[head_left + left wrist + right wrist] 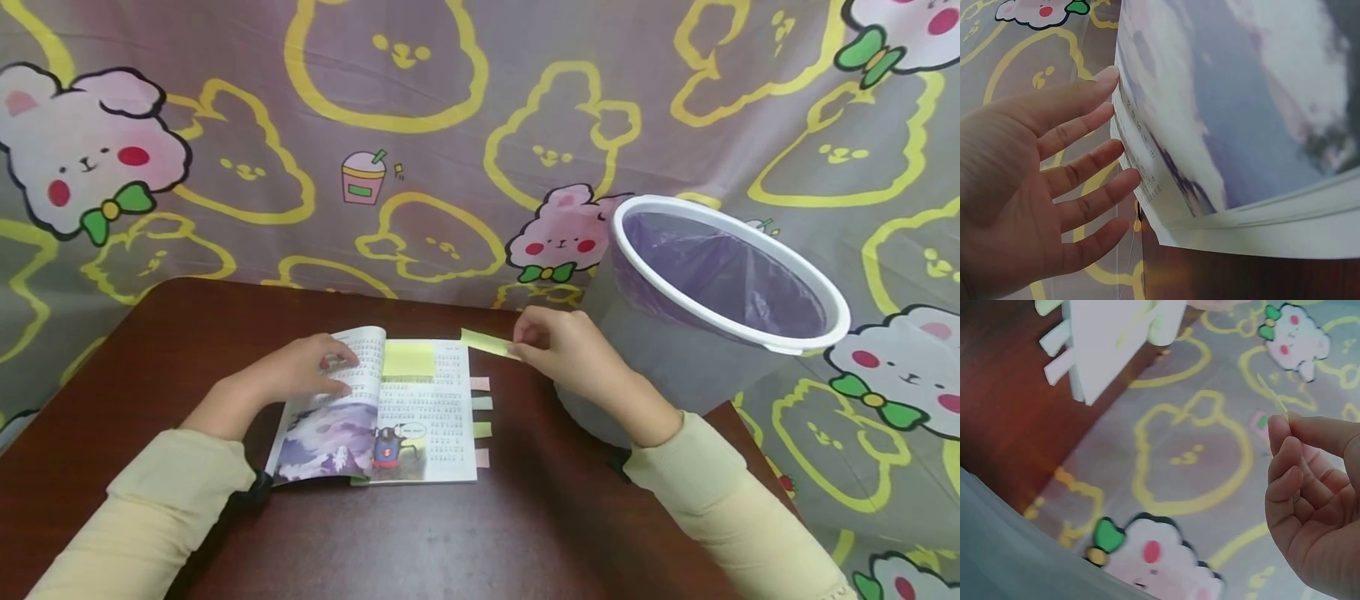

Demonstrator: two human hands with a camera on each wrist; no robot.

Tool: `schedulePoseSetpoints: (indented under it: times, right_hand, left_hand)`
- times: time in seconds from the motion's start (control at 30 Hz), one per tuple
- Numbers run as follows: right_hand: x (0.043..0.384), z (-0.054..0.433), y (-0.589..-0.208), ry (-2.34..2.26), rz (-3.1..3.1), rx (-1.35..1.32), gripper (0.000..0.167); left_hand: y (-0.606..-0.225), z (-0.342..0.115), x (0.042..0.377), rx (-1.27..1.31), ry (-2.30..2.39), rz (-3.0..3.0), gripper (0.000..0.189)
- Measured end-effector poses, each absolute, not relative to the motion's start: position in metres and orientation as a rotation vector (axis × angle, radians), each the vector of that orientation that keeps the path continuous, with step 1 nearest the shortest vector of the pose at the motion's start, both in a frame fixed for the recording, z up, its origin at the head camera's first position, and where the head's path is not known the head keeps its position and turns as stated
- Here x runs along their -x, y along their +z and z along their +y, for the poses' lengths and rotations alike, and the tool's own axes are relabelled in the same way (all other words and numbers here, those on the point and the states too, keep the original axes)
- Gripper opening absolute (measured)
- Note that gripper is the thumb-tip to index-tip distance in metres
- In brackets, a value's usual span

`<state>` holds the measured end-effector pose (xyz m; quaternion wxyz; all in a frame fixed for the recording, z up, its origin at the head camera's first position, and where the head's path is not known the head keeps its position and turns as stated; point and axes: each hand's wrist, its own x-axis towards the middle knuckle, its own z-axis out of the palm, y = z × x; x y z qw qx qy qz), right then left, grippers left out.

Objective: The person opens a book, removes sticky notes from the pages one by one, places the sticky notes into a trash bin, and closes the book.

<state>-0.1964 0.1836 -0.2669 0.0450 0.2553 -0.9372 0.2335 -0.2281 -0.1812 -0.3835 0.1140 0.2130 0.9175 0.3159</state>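
An open book [442,412] lies on the table, text and a small cartoon figure on its right page. A block of yellow sticky notes [408,358] sits at the top of that page. Over the raised left page [330,433], my left hand [296,367] spreads its fingers; the left wrist view has the fingertips [1129,178] right at the edge of the pages. Beside the book's top right corner, my right hand [562,346] pinches a yellow sticky note [487,342] between thumb and fingers. The right wrist view catches this note edge-on as a thin strip.
Several coloured tabs [482,403] stick out of the book's right edge. A grey bin [645,350] with a white rim and purple liner stands by the table's right side, close to my right forearm. A patterned curtain [442,167] hangs behind the brown table [450,542].
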Motion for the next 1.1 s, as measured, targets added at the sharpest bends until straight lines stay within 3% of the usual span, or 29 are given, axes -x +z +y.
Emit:
schedulePoseSetpoints:
  times: [0.23, 0.43, 0.77, 1.1]
  right_hand:
    - [0.170, 0.195, -0.240, 0.595, -2.674, -0.932, 0.014]
    - [0.156, 0.212, -0.213, 0.568, -2.520, -0.899, 0.017]
    - [0.139, 0.248, -0.176, 0.630, -2.373, -0.494, 0.012]
    - [0.140, 0.297, -0.166, 0.676, -2.268, -0.107, 0.009]
  left_hand:
    - [-0.383, -0.179, 0.227, -0.618, 0.912, 2.705, 0.042]
    - [-0.384, -0.179, 0.228, -0.610, 0.913, 2.706, 0.042]
    - [-0.385, -0.180, 0.228, -0.608, 0.913, 2.703, 0.043]
    - [-0.385, -0.178, 0.227, -0.579, 0.920, 2.700, 0.044]
